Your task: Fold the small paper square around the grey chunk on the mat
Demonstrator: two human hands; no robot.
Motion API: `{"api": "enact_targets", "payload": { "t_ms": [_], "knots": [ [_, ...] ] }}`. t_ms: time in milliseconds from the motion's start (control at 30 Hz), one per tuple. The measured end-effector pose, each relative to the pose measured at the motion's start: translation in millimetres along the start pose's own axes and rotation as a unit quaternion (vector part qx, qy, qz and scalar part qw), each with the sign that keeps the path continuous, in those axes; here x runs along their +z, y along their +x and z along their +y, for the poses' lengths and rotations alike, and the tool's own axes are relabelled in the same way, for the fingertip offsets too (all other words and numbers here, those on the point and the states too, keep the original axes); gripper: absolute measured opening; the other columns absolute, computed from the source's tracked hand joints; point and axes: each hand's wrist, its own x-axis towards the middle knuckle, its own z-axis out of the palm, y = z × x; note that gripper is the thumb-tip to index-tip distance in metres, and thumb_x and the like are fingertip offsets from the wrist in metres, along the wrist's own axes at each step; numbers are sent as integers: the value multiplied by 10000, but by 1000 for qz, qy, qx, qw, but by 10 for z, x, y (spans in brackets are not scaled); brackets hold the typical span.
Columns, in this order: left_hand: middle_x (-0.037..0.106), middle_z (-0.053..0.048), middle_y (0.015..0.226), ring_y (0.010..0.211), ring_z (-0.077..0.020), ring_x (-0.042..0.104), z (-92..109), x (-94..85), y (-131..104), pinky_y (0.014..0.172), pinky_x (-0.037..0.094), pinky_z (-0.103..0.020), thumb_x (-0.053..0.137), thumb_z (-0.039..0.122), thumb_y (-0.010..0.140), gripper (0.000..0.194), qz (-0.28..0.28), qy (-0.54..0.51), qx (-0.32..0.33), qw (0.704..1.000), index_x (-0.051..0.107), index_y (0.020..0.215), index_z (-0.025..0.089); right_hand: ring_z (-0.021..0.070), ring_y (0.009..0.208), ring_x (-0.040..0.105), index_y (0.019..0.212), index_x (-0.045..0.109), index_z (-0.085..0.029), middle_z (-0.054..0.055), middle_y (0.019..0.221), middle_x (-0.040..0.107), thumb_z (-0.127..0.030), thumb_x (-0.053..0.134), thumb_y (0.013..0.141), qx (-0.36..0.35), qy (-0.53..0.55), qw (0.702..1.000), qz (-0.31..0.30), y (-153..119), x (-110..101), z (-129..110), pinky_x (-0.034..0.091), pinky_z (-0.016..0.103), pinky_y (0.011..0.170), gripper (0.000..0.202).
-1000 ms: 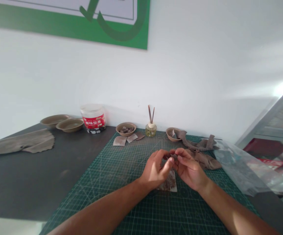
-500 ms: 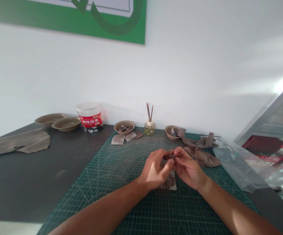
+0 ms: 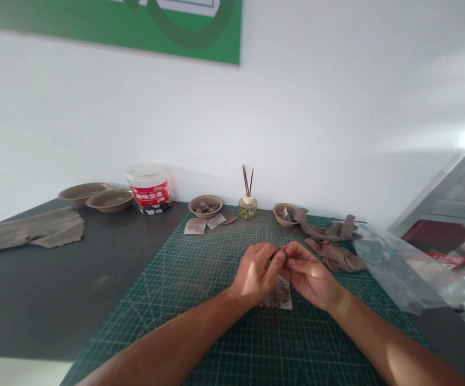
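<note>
Over the cutting mat, my left hand (image 3: 256,268) and my right hand (image 3: 310,272) meet at the fingertips. Both are closed in a pinch on a small dark brown-grey piece, mostly hidden behind the fingers, so its exact kind cannot be made out. Just below them a pale flat square (image 3: 279,296) with brown smudges lies on the green mat (image 3: 200,327), partly covered by my left hand. To the right of my right hand lie crumpled brown-grey cloth scraps (image 3: 339,258).
Toward the wall stand a bowl of small grey scraps (image 3: 205,198), a reed diffuser (image 3: 248,207) and another bowl (image 3: 280,220). Flat grey squares (image 3: 195,226) lie nearby. Further left are a plastic tub (image 3: 149,190), shallow dishes (image 3: 110,199) and a grey cloth (image 3: 27,230). Clear plastic (image 3: 393,262) lies right.
My fingertips have drawn closer around the small piece, which now shows less. The view has tilted slightly; the other things stay put.
</note>
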Motion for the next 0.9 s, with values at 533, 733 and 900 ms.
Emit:
{"api": "enact_targets", "payload": {
  "t_ms": [533, 733, 900],
  "knots": [
    [700, -10, 840, 794, -167, 616, 17, -41, 13, 752, 419, -284, 427, 230, 990, 257, -16, -33, -13, 999, 658, 882, 201, 201, 1097, 588, 834, 751, -261, 10, 1254, 576, -233, 764, 808, -60, -84, 994, 24, -16, -8, 32, 501, 341, 953, 40],
    [723, -3, 938, 875, -181, 644, -3, -52, -5, 773, 437, -277, 464, 239, 964, 223, -25, -60, -48, 997, 685, 983, 219, 205, 1106, 587, 871, 755, -274, 10, 1251, 565, -230, 750, 829, -59, -104, 992, 32, -19, -18, 46, 505, 342, 957, 62],
    [705, -4, 910, 849, -167, 639, -14, -33, 4, 752, 445, -258, 440, 269, 994, 242, -32, -88, -82, 992, 675, 991, 214, 228, 1134, 574, 992, 737, -303, 24, 1296, 546, -279, 713, 872, -81, -183, 979, 35, -4, -31, 42, 506, 371, 959, 125]
  ]
}}
